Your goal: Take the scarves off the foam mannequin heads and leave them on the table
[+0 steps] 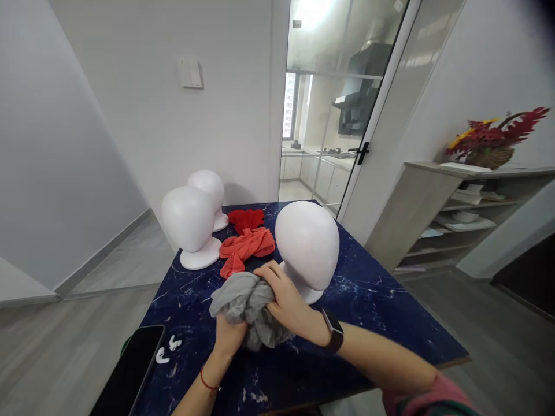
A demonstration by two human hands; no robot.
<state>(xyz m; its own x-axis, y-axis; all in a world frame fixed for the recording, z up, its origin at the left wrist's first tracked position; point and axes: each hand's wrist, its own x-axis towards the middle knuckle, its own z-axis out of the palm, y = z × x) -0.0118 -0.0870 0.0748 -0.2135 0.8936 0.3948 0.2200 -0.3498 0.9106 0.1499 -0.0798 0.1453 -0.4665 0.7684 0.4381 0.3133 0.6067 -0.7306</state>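
Both hands met over a bunched grey cloth [247, 303], which sat just above the worktop [368, 306] near its front edge. The left hand [228, 337] came up from below, its fingers buried in the folds, so whether they were spread or pressed together could not be told; it seemed to act as a prop, keeping the bundle from sagging onto the worktop. The right hand [284, 300] lay over the top and right side of the cloth, fingers [265, 270] curled and pressed into the fabric, pinching a gathered ridge of it. That two-sided hold looked suited to keeping loose, slippery fabric bunched in one lump rather than trailing.

Just beyond the right fingertips stood a white foam head [307, 245] on its base, close enough that the knuckles nearly brushed it. Past the left fingers, farther back, lay an orange cloth [245, 247] and behind it a red cloth [246, 219], both crumpled flat. Two more foam heads [191, 222] stood to the left of those. Near the left wrist, at the worktop's corner, a dark phone [130, 367] and two white earbuds [167, 349] lay well apart from the cloth.
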